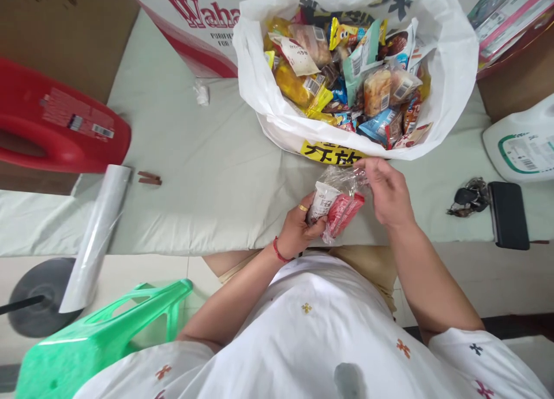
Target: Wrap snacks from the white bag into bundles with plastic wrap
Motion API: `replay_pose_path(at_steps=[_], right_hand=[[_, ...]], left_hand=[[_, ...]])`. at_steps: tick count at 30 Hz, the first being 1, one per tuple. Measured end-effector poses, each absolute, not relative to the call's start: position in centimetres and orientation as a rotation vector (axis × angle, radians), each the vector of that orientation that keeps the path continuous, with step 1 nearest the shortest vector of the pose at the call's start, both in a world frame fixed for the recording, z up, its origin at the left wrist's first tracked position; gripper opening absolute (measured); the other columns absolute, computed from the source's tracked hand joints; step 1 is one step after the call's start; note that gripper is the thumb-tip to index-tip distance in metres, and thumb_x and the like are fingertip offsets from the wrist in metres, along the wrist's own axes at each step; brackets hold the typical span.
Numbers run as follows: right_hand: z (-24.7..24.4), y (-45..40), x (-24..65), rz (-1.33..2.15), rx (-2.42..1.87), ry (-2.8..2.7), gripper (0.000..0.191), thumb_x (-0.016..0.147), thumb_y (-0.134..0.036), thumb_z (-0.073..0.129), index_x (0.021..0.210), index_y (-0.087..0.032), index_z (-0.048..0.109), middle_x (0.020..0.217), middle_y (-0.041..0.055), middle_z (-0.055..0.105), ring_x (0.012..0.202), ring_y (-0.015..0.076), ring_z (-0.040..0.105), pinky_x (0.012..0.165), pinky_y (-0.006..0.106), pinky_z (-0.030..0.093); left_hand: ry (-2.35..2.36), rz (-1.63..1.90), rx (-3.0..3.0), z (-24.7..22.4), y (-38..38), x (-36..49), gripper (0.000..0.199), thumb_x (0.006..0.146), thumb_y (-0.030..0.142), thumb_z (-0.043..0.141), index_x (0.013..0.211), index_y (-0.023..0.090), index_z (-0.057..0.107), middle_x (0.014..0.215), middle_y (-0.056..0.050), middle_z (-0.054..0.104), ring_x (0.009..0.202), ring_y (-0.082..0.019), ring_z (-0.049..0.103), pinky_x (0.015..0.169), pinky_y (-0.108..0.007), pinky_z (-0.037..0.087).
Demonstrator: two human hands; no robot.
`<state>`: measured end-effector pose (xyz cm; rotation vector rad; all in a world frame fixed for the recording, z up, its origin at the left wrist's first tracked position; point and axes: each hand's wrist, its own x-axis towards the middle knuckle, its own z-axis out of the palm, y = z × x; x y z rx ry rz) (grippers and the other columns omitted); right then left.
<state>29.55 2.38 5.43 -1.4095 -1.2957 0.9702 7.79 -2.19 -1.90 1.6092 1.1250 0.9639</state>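
"What are the hands doing?"

"Through the head camera I see the left hand (305, 223) near the middle, thumb and fingers closed around a white packet (324, 203) and a red packet (343, 214), side by side with a crinkled clear wrapper (341, 177). I cannot tell whether both sit fully inside it. The right hand (387, 191) is just to the right, thumb and forefinger pinching the wrapper's edge, the other fingers loosely curled."

"And where are those packets?"

"Held above the near edge of a pale-green covered table (194, 185), just on the near side of a large white bag (454, 59). That bag is open, and I can see it heaped with wrapped snacks (359, 82) in yellow, blue and pale green."

"What else is around?"

"On my left, a red jug (86, 113) and a shiny pale roll (95, 237) jutting past the near edge. On the right, a black phone (508, 214) next to keys (470, 197), with a white jug (526, 134) farther off. Near left, below the table, a green stool (86, 341)."
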Motion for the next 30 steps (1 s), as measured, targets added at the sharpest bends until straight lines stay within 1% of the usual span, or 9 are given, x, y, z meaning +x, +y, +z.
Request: replay_pose_path(at_steps=[3, 6, 8, 10, 13, 17, 24, 28, 30], right_hand=[[5.6, 2.9, 29.9, 1.310, -1.347, -1.276, 0.076, 0.088, -0.089, 0.058, 0.120, -0.023, 0.077, 0.106, 0.0077, 0.078, 0.100, 0.0266, 0.073, 0.086, 0.041, 0.061], [6.1, 3.4, 29.5, 1.540, -1.314, -1.375, 0.069, 0.078, -0.082, 0.076, 0.107, -0.020, 0.081, 0.095, 0.0060, 0.078, 0.089, 0.0251, 0.072, 0.081, 0.039, 0.060], [6.3, 3.6, 28.9, 1.388, -1.355, -1.447, 0.058, 0.080, -0.076, 0.080, 0.095, -0.020, 0.082, 0.086, 0.0038, 0.074, 0.078, 0.0210, 0.067, 0.072, 0.034, 0.057], [6.4, 3.5, 28.3, 1.040, -1.391, -1.566, 0.049, 0.089, -0.070, 0.075, 0.091, -0.021, 0.083, 0.082, 0.0029, 0.070, 0.074, 0.0184, 0.062, 0.069, 0.033, 0.053], [6.5, 2.9, 27.7, 0.601, -1.366, -1.838, 0.039, 0.103, -0.056, 0.061, 0.093, -0.025, 0.083, 0.084, 0.0045, 0.065, 0.078, 0.0193, 0.059, 0.075, 0.035, 0.051], [6.5, 1.7, 27.9, 0.400, -1.334, -2.004, 0.039, 0.110, -0.045, 0.048, 0.099, -0.027, 0.081, 0.085, 0.0074, 0.062, 0.083, 0.0226, 0.057, 0.077, 0.039, 0.050], [4.2, 0.8, 28.7, 0.267, -1.371, -2.173, 0.039, 0.110, -0.035, 0.045, 0.135, -0.028, 0.073, 0.110, 0.0127, 0.069, 0.104, 0.0303, 0.058, 0.095, 0.051, 0.051], [2.1, 0.2, 28.5, 0.214, -1.421, -2.234, 0.052, 0.109, -0.044, 0.047, 0.156, -0.022, 0.057, 0.146, 0.0175, 0.061, 0.140, 0.0379, 0.047, 0.119, 0.062, 0.038], [1.3, 0.3, 28.6, 0.284, -1.389, -2.262, 0.059, 0.111, -0.047, 0.040, 0.163, -0.021, 0.047, 0.158, 0.0181, 0.054, 0.147, 0.0371, 0.043, 0.123, 0.062, 0.034]], left_hand=[[1.104, 0.964, 1.641, -2.0, -2.2, 7.8, 0.056, 0.093, 0.039, 0.062, 0.145, 0.019, 0.058, 0.111, -0.007, 0.078, 0.083, -0.017, 0.067, 0.079, -0.030, 0.058], [1.081, 0.957, 1.675, -1.7, -2.1, 7.9, 0.055, 0.095, 0.041, 0.062, 0.144, 0.017, 0.060, 0.113, -0.007, 0.079, 0.084, -0.017, 0.069, 0.079, -0.029, 0.058], [1.082, 0.954, 1.708, -1.3, -2.0, 8.1, 0.053, 0.095, 0.041, 0.062, 0.143, 0.018, 0.061, 0.117, -0.007, 0.079, 0.089, -0.018, 0.071, 0.083, -0.029, 0.059], [1.105, 0.947, 1.736, -0.8, -1.9, 8.2, 0.052, 0.096, 0.038, 0.062, 0.144, 0.018, 0.061, 0.120, -0.008, 0.079, 0.095, -0.019, 0.072, 0.087, -0.029, 0.058], [1.151, 0.914, 1.743, 0.1, -1.8, 8.5, 0.054, 0.097, 0.033, 0.060, 0.149, 0.017, 0.059, 0.122, -0.008, 0.079, 0.097, -0.019, 0.074, 0.089, -0.030, 0.059], [1.202, 0.851, 1.767, 1.1, -1.8, 8.9, 0.056, 0.098, 0.034, 0.059, 0.152, 0.020, 0.057, 0.127, -0.009, 0.078, 0.104, -0.022, 0.075, 0.093, -0.032, 0.059], [1.362, 0.805, 1.733, 1.6, -0.9, 10.0, 0.048, 0.091, 0.029, 0.062, 0.138, 0.021, 0.064, 0.110, -0.006, 0.079, 0.093, -0.024, 0.075, 0.086, -0.035, 0.059], [1.442, 0.798, 1.613, 1.6, -0.3, 10.4, 0.042, 0.090, 0.034, 0.064, 0.131, 0.020, 0.065, 0.110, -0.006, 0.080, 0.097, -0.026, 0.076, 0.087, -0.038, 0.060], [1.462, 0.784, 1.542, 1.6, 0.0, 10.5, 0.040, 0.089, 0.034, 0.067, 0.126, 0.020, 0.065, 0.111, -0.007, 0.080, 0.098, -0.026, 0.076, 0.089, -0.039, 0.060]])
